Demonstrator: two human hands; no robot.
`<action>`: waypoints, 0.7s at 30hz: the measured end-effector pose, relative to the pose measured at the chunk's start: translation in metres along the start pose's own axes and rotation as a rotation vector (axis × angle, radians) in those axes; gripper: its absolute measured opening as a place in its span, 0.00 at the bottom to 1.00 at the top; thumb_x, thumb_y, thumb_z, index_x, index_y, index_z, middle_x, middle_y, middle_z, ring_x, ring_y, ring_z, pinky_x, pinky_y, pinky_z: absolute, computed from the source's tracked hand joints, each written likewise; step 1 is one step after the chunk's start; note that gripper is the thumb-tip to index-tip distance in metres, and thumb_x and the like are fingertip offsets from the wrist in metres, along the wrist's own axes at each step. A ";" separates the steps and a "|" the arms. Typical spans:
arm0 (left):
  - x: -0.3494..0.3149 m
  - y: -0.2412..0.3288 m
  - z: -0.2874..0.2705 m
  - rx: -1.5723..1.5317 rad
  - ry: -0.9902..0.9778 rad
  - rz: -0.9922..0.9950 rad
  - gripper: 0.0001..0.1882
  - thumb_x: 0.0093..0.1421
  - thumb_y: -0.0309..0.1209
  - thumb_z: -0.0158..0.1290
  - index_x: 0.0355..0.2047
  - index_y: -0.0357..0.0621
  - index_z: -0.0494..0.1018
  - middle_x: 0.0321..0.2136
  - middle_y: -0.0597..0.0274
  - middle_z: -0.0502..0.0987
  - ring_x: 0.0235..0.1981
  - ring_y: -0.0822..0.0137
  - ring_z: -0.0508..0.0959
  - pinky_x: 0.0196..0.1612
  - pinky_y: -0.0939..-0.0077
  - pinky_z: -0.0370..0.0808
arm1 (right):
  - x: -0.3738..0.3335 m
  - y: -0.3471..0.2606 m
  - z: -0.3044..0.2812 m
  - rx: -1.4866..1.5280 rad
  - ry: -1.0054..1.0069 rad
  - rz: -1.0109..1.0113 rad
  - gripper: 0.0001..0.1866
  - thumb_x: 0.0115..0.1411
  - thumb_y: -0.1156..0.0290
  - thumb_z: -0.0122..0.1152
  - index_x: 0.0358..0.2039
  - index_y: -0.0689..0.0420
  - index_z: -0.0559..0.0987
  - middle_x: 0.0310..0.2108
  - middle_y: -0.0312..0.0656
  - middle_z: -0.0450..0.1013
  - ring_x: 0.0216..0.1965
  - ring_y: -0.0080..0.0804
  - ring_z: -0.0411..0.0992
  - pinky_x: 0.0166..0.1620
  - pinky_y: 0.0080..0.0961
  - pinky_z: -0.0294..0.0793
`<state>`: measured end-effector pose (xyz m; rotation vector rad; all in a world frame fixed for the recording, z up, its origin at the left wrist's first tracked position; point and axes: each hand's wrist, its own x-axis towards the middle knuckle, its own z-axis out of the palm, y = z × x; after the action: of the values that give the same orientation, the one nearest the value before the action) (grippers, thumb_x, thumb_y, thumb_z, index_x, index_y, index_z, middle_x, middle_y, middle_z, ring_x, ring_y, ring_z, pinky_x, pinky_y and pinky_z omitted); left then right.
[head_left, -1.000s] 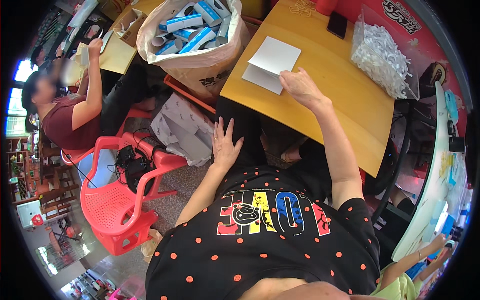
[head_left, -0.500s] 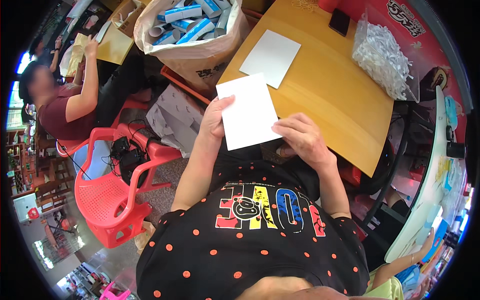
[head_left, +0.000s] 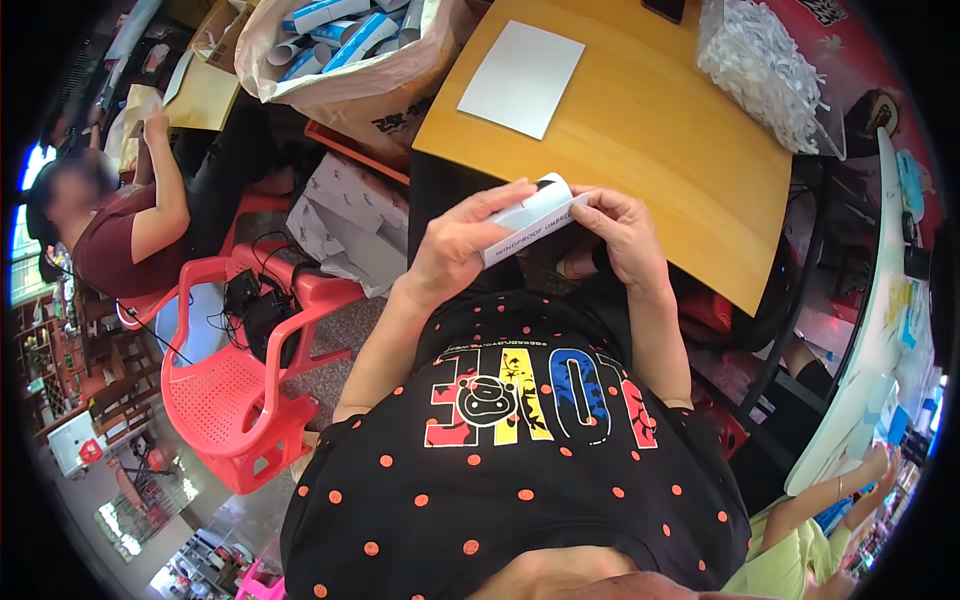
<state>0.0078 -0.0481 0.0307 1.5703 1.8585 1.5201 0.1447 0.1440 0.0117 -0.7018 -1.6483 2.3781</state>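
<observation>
In front of my chest, a white printed card [head_left: 533, 217] is bent round into a tube-like roll, its lettered outer side toward me and a dark opening at its far end. My left hand [head_left: 450, 248] is closed around the lower left of the roll, fingers lying over its top. At the upper right end, my right hand [head_left: 625, 232] pinches the card's edge between thumb and fingers. Farther off, white sheets [head_left: 522, 78] lie flat on the yellow wooden table [head_left: 640, 140]; how many are stacked, I cannot tell.
Beyond the table's left side stands a large pale sack [head_left: 350, 95] full of blue-and-white tubes [head_left: 362, 40]. A clear bag of white strips [head_left: 765, 85] sits at the table's right. To the left are a red plastic chair [head_left: 225, 385] and a seated person [head_left: 125, 235].
The flat white card in my hands has been curled into a roll, and printing now shows on it. My left hand has shifted over its top; the view has tilted slightly.
</observation>
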 end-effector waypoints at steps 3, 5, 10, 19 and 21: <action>0.000 0.007 0.003 0.108 -0.054 0.108 0.12 0.45 0.15 0.55 0.32 0.35 0.80 0.50 0.47 0.74 0.53 0.52 0.73 0.55 0.69 0.69 | 0.002 0.010 -0.002 0.051 0.023 0.006 0.09 0.57 0.69 0.64 0.31 0.63 0.80 0.31 0.34 0.77 0.27 0.16 0.70 0.29 0.14 0.69; -0.001 0.007 0.005 0.151 -0.020 0.110 0.13 0.46 0.14 0.54 0.34 0.35 0.79 0.50 0.48 0.74 0.54 0.52 0.73 0.56 0.70 0.69 | 0.002 0.015 0.000 0.025 0.062 -0.099 0.08 0.57 0.71 0.65 0.31 0.63 0.80 0.28 0.33 0.76 0.26 0.17 0.70 0.30 0.14 0.70; -0.019 0.010 0.008 -0.069 0.424 -0.410 0.14 0.57 0.16 0.48 0.43 0.34 0.75 0.43 0.52 0.77 0.42 0.64 0.79 0.40 0.78 0.74 | -0.005 0.000 0.003 -0.205 0.231 -0.421 0.03 0.55 0.78 0.64 0.30 0.64 0.81 0.28 0.34 0.76 0.28 0.17 0.71 0.33 0.14 0.70; -0.020 0.003 0.008 -1.129 0.175 -0.911 0.13 0.60 0.23 0.52 0.45 0.30 0.73 0.35 0.49 0.79 0.16 0.70 0.79 0.06 0.92 0.61 | -0.012 -0.003 0.004 -0.184 0.161 -0.335 0.03 0.52 0.78 0.66 0.28 0.63 0.81 0.28 0.35 0.77 0.24 0.14 0.70 0.23 0.12 0.66; -0.021 -0.002 0.007 -1.183 0.120 -0.877 0.13 0.60 0.23 0.53 0.45 0.31 0.73 0.36 0.48 0.79 0.20 0.67 0.81 0.09 0.91 0.68 | -0.011 0.000 0.002 -0.042 0.182 -0.255 0.04 0.52 0.77 0.67 0.27 0.63 0.80 0.28 0.37 0.77 0.23 0.14 0.70 0.20 0.12 0.65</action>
<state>0.0199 -0.0621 0.0183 0.0996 0.9767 1.6666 0.1532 0.1377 0.0153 -0.6504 -1.6093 2.0464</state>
